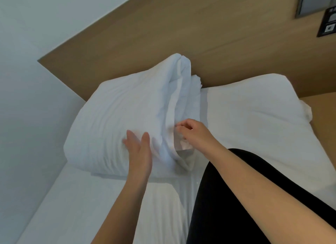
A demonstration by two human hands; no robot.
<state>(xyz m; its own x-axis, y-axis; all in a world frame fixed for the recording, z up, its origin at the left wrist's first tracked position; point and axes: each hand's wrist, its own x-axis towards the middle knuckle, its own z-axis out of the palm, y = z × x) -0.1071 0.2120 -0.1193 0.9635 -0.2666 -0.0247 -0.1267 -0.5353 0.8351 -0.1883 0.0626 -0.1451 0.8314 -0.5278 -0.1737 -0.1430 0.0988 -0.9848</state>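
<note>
Currently: white pillow (118, 116) sits on the left side of the bed's head end, far end tipped up against the wooden headboard (181, 34). Near end rests on the sheet (81, 207).

Its case is loose along the right side. The open flap (179, 98) runs the length of that edge, folded and bunched. An off-white inner layer shows at the near corner of the opening.

Left hand (140, 147): fingers straight, palm flat, pressing on top of the pillow near its front right. No grip, just contact.

Right hand (192, 131): fingers curled, pinching the flap fabric at the near end of the opening. Fingertips slightly blurred, but cloth is clearly between them.

Second pillow (254, 107) lies flat to the right, just beside the flap. Cannot tell if they touch.

A black-clad leg (227, 198) rests on the sheet at bottom right, under the right forearm.

Pale wall (27, 62) on the left. Grey plate (316, 3) and black sign (327, 23) are mounted at top right.
</note>
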